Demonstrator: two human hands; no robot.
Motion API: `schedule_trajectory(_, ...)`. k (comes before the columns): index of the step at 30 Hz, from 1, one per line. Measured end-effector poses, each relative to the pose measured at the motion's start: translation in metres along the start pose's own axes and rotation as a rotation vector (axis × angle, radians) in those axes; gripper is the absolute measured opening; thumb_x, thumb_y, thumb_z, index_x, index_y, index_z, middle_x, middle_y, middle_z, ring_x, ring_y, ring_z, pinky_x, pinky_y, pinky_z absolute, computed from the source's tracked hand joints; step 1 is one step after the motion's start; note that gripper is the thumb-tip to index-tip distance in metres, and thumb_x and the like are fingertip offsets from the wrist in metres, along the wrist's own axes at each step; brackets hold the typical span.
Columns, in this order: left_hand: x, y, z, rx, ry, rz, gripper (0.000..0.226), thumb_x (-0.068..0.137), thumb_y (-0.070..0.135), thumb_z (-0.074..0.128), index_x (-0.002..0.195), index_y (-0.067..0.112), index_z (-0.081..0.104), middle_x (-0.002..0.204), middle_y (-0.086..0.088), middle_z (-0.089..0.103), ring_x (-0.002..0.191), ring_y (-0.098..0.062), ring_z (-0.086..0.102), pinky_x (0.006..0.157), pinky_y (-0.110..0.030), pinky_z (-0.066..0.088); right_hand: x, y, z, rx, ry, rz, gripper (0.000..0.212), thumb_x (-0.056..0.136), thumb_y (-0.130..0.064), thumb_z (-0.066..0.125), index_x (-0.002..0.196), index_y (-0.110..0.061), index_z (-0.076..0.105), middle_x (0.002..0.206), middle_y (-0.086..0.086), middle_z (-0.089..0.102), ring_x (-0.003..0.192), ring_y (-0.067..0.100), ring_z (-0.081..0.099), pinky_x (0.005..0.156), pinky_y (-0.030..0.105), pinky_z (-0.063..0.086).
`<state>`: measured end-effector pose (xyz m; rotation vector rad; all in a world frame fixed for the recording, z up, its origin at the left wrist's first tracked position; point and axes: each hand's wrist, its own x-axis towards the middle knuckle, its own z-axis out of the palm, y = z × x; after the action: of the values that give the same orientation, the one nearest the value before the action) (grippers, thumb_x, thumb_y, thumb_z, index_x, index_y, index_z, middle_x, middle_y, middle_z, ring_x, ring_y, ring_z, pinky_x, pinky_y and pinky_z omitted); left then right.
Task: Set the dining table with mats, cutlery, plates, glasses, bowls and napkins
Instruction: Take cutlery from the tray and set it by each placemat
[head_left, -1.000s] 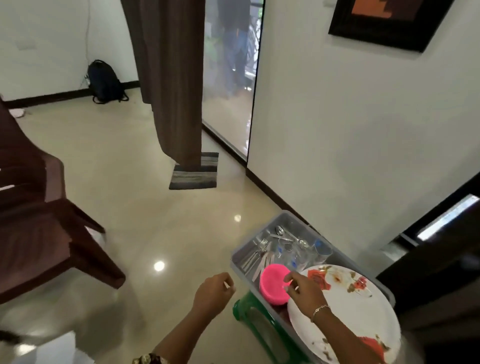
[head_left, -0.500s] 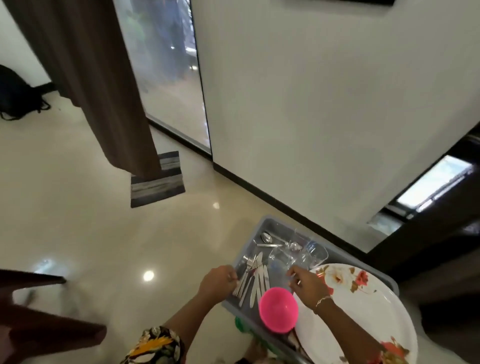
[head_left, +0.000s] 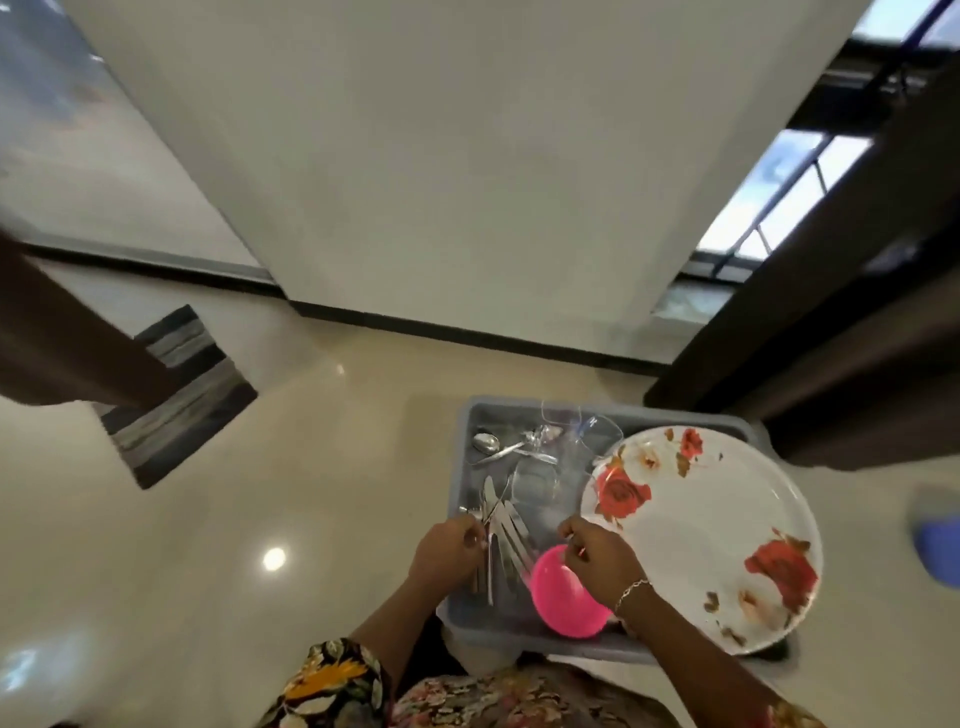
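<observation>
A grey tub (head_left: 469, 419) in front of me holds cutlery, clear glasses (head_left: 536, 481), a pink bowl (head_left: 567, 605) and a large white plate with red flowers (head_left: 706, 540) leaning over its right side. My left hand (head_left: 447, 548) grips a bunch of forks and knives (head_left: 501, 525) at the tub's left edge. My right hand (head_left: 597, 558) hovers over the pink bowl's rim, fingers curled beside the knives; I cannot see whether it holds anything. Two spoons (head_left: 491, 444) lie at the tub's far end.
The tub stands low above a glossy cream floor. A striped doormat (head_left: 176, 395) and a brown curtain (head_left: 62, 348) are to the left, a white wall ahead, dark wooden furniture (head_left: 841, 332) to the right, and a blurred blue object (head_left: 937, 543) at the right edge.
My view has swung down and right over the tub. My left hand has reached in and closed round the cutlery. My right hand has drawn back from the glasses to above the pink bowl.
</observation>
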<state>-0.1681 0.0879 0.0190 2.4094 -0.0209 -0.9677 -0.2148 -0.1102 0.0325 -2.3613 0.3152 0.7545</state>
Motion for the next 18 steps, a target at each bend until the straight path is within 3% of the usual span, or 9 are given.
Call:
schedule_trajectory(5,0.033,-0.022,-0.005,0.022,-0.097,0.089,0.012,0.088,0.009,0.053,0.093,0.011,0.063,0.089,-0.011,0.064,0.093,-0.029,0.060,0.068,-0.026,0.035,0.014,-0.025,0.060,0.173,0.041,0.162,0.014,0.091,-0.012,0.051,0.101,-0.013,0.061,0.085,0.001,0.065,0.082,0.019,0.062,0.066,0.020,0.042)
schedule_trajectory(9,0.058,-0.039,-0.006,0.043,-0.172,0.140,0.015,0.087,0.007,0.054,0.099,0.007,0.063,0.092,-0.013,0.066,0.093,-0.030,0.061,0.071,-0.026,0.038,0.039,-0.045,0.110,0.175,0.053,0.313,0.027,0.093,-0.006,0.042,0.117,-0.009,0.051,0.112,0.011,0.062,0.095,0.021,0.059,0.074,0.025,0.040)
schedule_trajectory(11,0.068,-0.043,-0.006,0.062,-0.180,0.175,0.020,0.089,0.008,0.054,0.107,0.007,0.063,0.098,-0.015,0.068,0.093,-0.031,0.061,0.073,-0.026,0.039,0.052,-0.050,0.130,0.163,0.039,0.383,0.037,0.091,-0.003,0.043,0.127,-0.009,0.043,0.130,0.013,0.050,0.110,0.026,0.056,0.089,0.032,0.045)
schedule_trajectory(14,0.082,-0.044,-0.005,0.043,-0.195,0.208,0.019,0.090,0.007,0.054,0.106,0.006,0.065,0.096,-0.016,0.069,0.091,-0.032,0.063,0.072,-0.026,0.041,0.069,-0.046,0.146,0.079,0.045,0.463,0.057,0.087,-0.001,0.047,0.140,-0.009,0.027,0.145,0.015,0.028,0.123,0.031,0.047,0.100,0.036,0.043)
schedule_trajectory(16,0.090,-0.045,-0.005,0.048,-0.234,0.215,0.021,0.091,0.012,0.051,0.105,0.006,0.065,0.095,-0.015,0.070,0.090,-0.031,0.065,0.075,-0.029,0.045,0.079,-0.037,0.153,-0.015,-0.003,0.473,0.071,0.087,-0.004,0.053,0.146,-0.004,0.012,0.150,0.022,0.014,0.133,0.035,0.035,0.110,0.035,0.034)
schedule_trajectory(18,0.093,-0.044,-0.006,0.034,-0.258,0.214,0.036,0.083,0.026,0.043,0.103,0.006,0.065,0.092,-0.015,0.071,0.087,-0.029,0.066,0.076,-0.031,0.047,0.088,-0.033,0.156,-0.172,-0.066,0.457,0.081,0.090,-0.016,0.056,0.145,0.006,0.000,0.151,0.028,0.005,0.138,0.042,0.017,0.116,0.042,0.021)
